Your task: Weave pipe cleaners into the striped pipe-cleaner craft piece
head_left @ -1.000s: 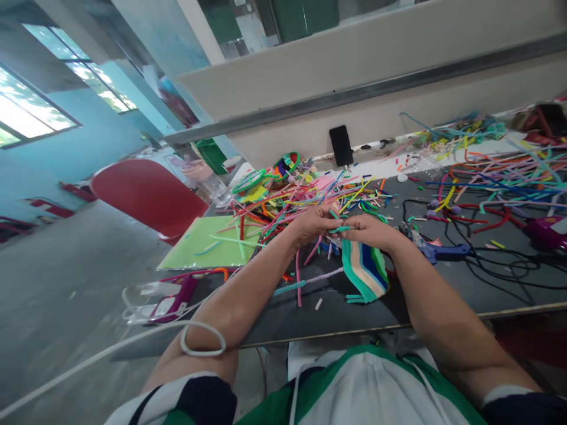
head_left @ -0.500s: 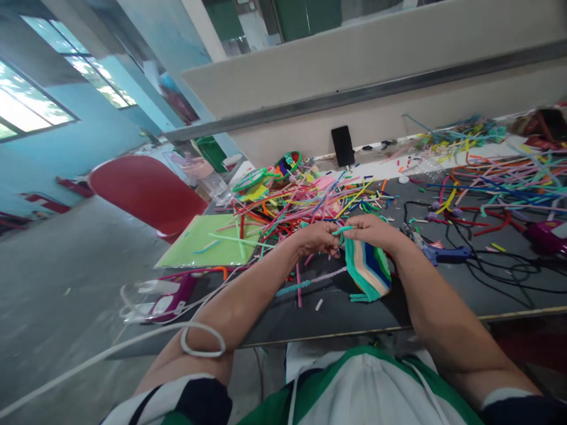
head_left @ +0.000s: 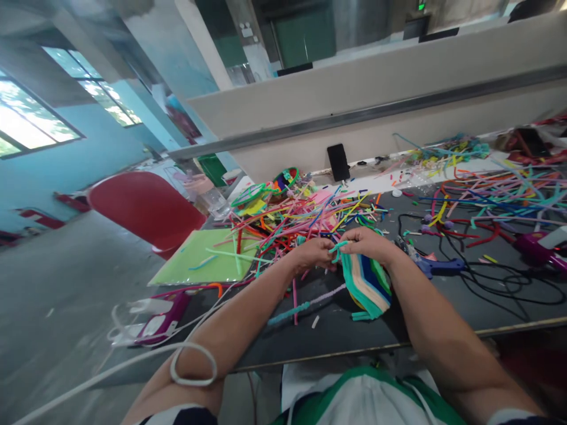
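Observation:
A striped piece made of pipe cleaners (head_left: pixel 364 282), in teal, cream, navy and green, hangs over the dark table from my right hand (head_left: pixel 368 243). The right fingers are closed on its upper edge. My left hand (head_left: pixel 315 254) is pinched at the teal pipe cleaner ends (head_left: pixel 337 250) at the piece's upper left corner. Its fingertips are partly hidden, but they close on a teal strand. Below the hands, a teal and lilac pipe cleaner (head_left: pixel 305 305) lies on the table, beside an upright-lying pink one (head_left: pixel 295 301).
Loose coloured pipe cleaners (head_left: pixel 283 221) are heaped behind my hands. A green sheet (head_left: pixel 199 260) lies at left, near a purple device (head_left: pixel 166 319). At right lie a blue-handled tool (head_left: pixel 443 267) and black cables (head_left: pixel 478 283). A phone (head_left: pixel 338 162) leans at the back. A white cable crosses my left forearm.
The view has tilted up a little, so everything sits lower in the picture. Both hands keep hold at the piece's upper corner, with only slight finger movement.

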Tool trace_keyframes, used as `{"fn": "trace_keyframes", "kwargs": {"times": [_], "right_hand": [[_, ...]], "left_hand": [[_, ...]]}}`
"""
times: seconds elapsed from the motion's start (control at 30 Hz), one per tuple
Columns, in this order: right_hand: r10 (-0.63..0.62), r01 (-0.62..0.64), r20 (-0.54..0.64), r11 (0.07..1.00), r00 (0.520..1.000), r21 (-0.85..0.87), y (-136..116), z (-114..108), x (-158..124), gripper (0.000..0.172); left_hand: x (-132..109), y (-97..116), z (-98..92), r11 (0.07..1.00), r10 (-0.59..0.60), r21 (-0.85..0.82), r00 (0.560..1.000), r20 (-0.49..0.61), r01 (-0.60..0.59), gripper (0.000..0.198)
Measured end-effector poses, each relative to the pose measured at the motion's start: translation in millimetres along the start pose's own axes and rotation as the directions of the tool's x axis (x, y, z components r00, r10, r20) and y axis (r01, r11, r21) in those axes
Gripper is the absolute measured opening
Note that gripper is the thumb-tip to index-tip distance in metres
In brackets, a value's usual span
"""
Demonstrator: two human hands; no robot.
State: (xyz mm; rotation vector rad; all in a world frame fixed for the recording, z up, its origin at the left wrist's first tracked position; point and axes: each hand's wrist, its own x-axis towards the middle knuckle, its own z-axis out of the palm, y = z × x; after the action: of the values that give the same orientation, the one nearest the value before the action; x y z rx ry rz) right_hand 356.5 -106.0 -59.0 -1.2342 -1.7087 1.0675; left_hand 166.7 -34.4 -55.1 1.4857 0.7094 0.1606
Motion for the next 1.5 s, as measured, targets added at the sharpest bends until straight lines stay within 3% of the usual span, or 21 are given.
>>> {"fn": "trace_keyframes", "kwargs": {"times": [0.03, 0.1, 0.17, 0.2, 0.27, 0.33, 0.4, 0.5, 0.6, 0.73, 0.83, 0.97, 1.07, 1.2, 1.3, 1.43, 1.5], "right_hand": [[0.009, -0.009, 0.001, 1.000, 1.000, -0.005, 1, 0, 1, 0.028], [0.029, -0.029, 0.002, 0.999, 1.000, -0.035, 4, -1, 2, 0.026], [0.049, -0.049, -0.002, 0.996, 0.999, -0.074, 5, -1, 3, 0.024], [0.057, -0.057, -0.005, 0.994, 0.998, -0.090, 5, 0, 4, 0.024], [0.065, -0.067, -0.015, 0.992, 0.998, -0.109, 6, 1, 4, 0.023], [0.064, -0.066, -0.021, 0.991, 0.998, -0.113, 6, 3, 5, 0.022], [0.056, -0.058, -0.021, 0.993, 0.998, -0.107, 6, 3, 5, 0.022], [0.060, -0.063, -0.029, 0.993, 0.998, -0.103, 7, 3, 6, 0.022], [0.090, -0.098, -0.057, 0.983, 0.994, -0.158, 8, 2, 7, 0.021], [0.103, -0.103, -0.010, 0.977, 0.995, -0.185, 5, 5, 7, 0.019], [0.107, -0.101, 0.041, 0.986, 0.993, -0.132, -1, 8, 5, 0.021], [0.124, -0.112, 0.060, 0.980, 0.991, -0.166, -9, 12, 3, 0.020], [0.106, -0.085, 0.089, 0.975, 0.990, -0.206, -11, 11, 3, 0.018], [0.036, 0.001, 0.166, 0.976, 0.985, -0.218, -8, 8, 3, 0.019], [0.024, 0.015, 0.184, 0.978, 0.983, -0.208, -8, 8, 2, 0.020], [0.023, -0.008, 0.177, 0.996, 0.984, -0.084, -7, 13, 2, 0.020], [0.041, -0.043, 0.136, 0.999, 0.990, 0.011, -4, 13, 2, 0.022]], "left_hand": [[-4, 3, -1.7, 0.992, 0.089, 0.096, 0.989, -0.117, -0.078, 0.022], [-14, 11, -1.6, 0.889, 0.364, 0.393, 0.884, -0.293, -0.236, 0.016], [-27, 19, 5.3, 0.629, 0.599, 0.723, 0.772, -0.214, -0.287, 0.012], [-34, 22, 11.4, 0.468, 0.648, 0.835, 0.755, -0.101, -0.290, 0.011], [-45, 25, 26.9, 0.191, 0.636, 0.960, 0.771, 0.039, -0.206, 0.012], [-50, 26, 42.5, -0.019, 0.592, 0.996, 0.802, 0.078, -0.083, 0.015], [-50, 24, 53.9, -0.145, 0.571, 0.989, 0.817, 0.081, 0.003, 0.017], [-48, 21, 61.0, -0.209, 0.564, 0.977, 0.822, 0.083, 0.044, 0.019], [-48, 19, 59.5, -0.179, 0.563, 0.983, 0.823, 0.071, 0.038, 0.021], [-46, 18, 50.8, -0.063, 0.590, 0.998, 0.805, 0.062, -0.031, 0.020], [-37, 14, 42.6, 0.118, 0.633, 0.984, 0.774, 0.029, -0.134, 0.018], [-21, 8, 34.4, 0.414, 0.667, 0.899, 0.719, -0.193, -0.143, 0.014], [-14, 4, 30.0, 0.594, 0.614, 0.794, 0.710, -0.344, -0.129, 0.015], [-8, -2, 26.1, 0.797, 0.472, 0.584, 0.758, -0.450, -0.150, 0.015], [-3, -10, 27.1, 0.929, 0.318, 0.335, 0.808, -0.496, -0.160, 0.011], [1, -15, 27.2, 0.989, 0.132, 0.016, 0.855, -0.502, -0.144, 0.012], [0, -11, 21.7, 0.989, 0.030, -0.121, 0.916, -0.400, -0.085, 0.017]]}}
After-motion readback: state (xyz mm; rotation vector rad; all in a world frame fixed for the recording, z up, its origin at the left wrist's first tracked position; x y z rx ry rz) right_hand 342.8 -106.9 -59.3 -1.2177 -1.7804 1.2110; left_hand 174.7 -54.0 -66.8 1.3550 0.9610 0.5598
